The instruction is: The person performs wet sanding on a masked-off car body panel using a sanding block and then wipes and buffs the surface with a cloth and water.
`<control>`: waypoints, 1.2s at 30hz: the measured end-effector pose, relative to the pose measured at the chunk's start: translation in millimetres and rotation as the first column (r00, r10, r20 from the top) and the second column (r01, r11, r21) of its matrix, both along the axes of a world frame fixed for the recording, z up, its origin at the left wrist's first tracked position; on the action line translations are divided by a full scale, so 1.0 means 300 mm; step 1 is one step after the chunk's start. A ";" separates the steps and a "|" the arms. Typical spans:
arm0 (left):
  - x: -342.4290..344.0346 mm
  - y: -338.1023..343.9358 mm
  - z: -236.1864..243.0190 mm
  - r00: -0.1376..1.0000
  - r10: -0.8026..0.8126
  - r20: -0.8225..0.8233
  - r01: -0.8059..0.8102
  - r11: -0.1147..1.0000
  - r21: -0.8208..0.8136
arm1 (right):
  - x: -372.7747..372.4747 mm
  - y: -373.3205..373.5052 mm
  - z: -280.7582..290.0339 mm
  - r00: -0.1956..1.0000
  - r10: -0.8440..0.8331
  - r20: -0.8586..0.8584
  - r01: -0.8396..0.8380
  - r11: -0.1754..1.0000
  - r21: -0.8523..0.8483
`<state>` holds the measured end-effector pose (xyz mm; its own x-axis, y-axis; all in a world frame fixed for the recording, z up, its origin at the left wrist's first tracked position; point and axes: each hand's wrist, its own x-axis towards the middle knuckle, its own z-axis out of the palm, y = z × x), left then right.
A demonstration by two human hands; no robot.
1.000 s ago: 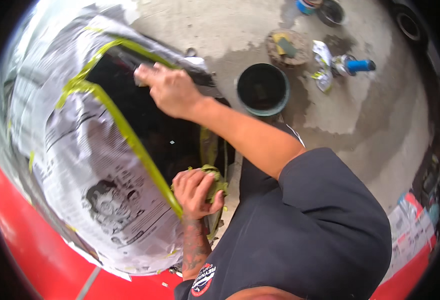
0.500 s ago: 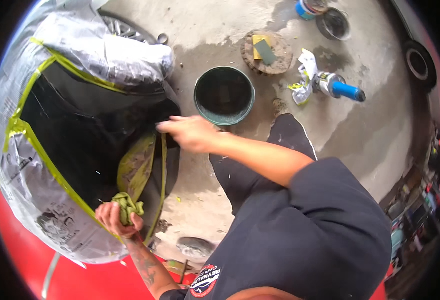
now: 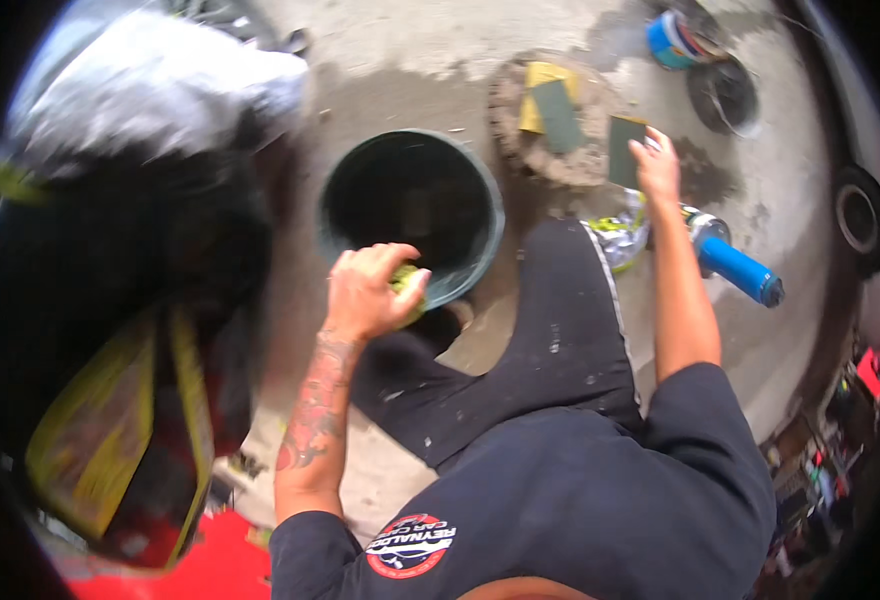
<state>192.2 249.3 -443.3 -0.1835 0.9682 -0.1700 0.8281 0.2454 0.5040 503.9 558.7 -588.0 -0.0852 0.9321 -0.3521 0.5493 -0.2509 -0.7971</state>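
Observation:
My left hand [image 3: 365,292], on the tattooed forearm, is closed around a crumpled yellow-green cloth [image 3: 409,288] at the near rim of a dark green bucket [image 3: 497,225]. The fingers cover most of the cloth. Out to the right, my right hand [image 3: 658,165] pinches a dark green sheet of sandpaper [image 3: 623,152], just beside a round stump-like block [image 3: 516,158]. On that block lie another dark green sheet [image 3: 559,117] and a yellow sheet [image 3: 534,122]. Dark liquid appears to stand in the bucket.
At left is a dark car panel [image 3: 90,255] framed by plastic masking [image 3: 160,90] and yellow-green tape. A blue-handled power tool [image 3: 740,270] lies on the floor at right, near crumpled plastic [image 3: 620,238]. Behind it stand a blue can [image 3: 672,42] and a black pail [image 3: 725,95].
My right hand has swung from the dark panel to beside the block. My left hand has carried the cloth from the panel's near edge to the bucket rim. The view has shifted too.

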 end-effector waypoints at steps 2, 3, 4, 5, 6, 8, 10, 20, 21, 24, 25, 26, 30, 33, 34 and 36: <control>-0.008 0.070 -0.189 1.000 0.014 0.023 -0.010 0.984 -0.181 | 0.034 0.033 -0.099 0.977 -0.059 -0.203 0.050 0.998 -0.050; -0.016 0.113 -0.269 0.998 0.042 0.046 -0.027 0.958 -0.287 | 0.045 0.050 -0.123 0.973 -0.065 -0.224 0.060 0.998 -0.026; -0.019 0.150 -0.330 0.999 0.040 -0.005 -0.038 0.917 -0.397 | 0.058 0.062 -0.139 0.968 -0.062 -0.242 0.060 0.998 -0.016; -0.023 0.190 -0.387 0.998 0.033 -0.060 -0.059 0.864 -0.500 | 0.074 0.079 -0.148 0.963 -0.056 -0.264 0.056 0.998 -0.007; -0.037 0.218 -0.444 0.997 0.041 -0.070 -0.074 0.819 -0.569 | 0.084 0.098 -0.154 0.965 -0.053 -0.258 0.057 0.998 0.009; -0.071 0.215 -0.580 0.988 0.119 -0.101 -0.156 0.755 -0.637 | 0.084 0.127 -0.161 0.976 0.029 -0.216 -0.032 0.999 -0.011; -0.104 0.158 -0.742 0.969 0.229 -0.091 -0.231 0.715 -0.660 | 0.079 0.144 -0.195 0.974 0.083 -0.211 -0.085 0.996 -0.003; 0.108 0.089 -0.911 0.908 0.374 -0.190 -0.393 0.602 -0.695 | 0.107 0.143 -0.241 0.846 0.122 -0.519 -0.202 0.974 -0.100; 0.122 0.044 -0.948 0.837 0.464 -0.289 -0.543 0.640 -0.544 | 0.087 0.127 -0.234 0.833 0.149 -0.532 -0.233 0.968 -0.094; 0.152 -0.068 -1.108 0.740 0.502 -0.448 -0.656 0.685 -0.317 | 0.077 0.106 -0.223 0.824 0.106 -0.556 -0.227 0.961 -0.154; 0.156 -0.067 -1.119 0.737 0.427 -0.525 -0.621 0.735 -0.273 | 0.087 0.110 -0.222 0.824 0.115 -0.555 -0.233 0.961 -0.147; 0.169 -0.070 -1.127 0.734 0.434 -0.522 -0.625 0.733 -0.268 | 0.099 0.113 -0.222 0.822 0.110 -0.558 -0.232 0.960 -0.153; 0.120 0.013 -1.001 0.985 0.142 -0.099 -0.164 0.591 -0.790 | 0.137 0.151 -0.250 0.815 0.116 -0.567 -0.226 0.966 -0.128; 0.029 -0.010 -0.966 0.967 0.251 0.048 -0.116 0.600 -0.792 | 0.114 0.168 -0.256 0.801 0.130 -0.585 -0.266 0.952 -0.151; 0.026 0.007 -0.924 0.919 0.391 0.060 -0.210 0.611 -0.763 | 0.108 0.175 -0.250 0.804 0.123 -0.582 -0.264 0.951 -0.163; -0.001 0.043 -0.823 0.902 0.420 0.101 -0.210 0.630 -0.748 | 0.100 0.184 -0.255 0.804 0.114 -0.583 -0.266 0.947 -0.182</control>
<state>192.0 262.2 -690.3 -0.3042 0.4219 -0.8541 0.5055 0.8314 0.2307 534.0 613.8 -664.4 -0.5033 0.7668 -0.3984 0.0846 -0.4151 -0.9058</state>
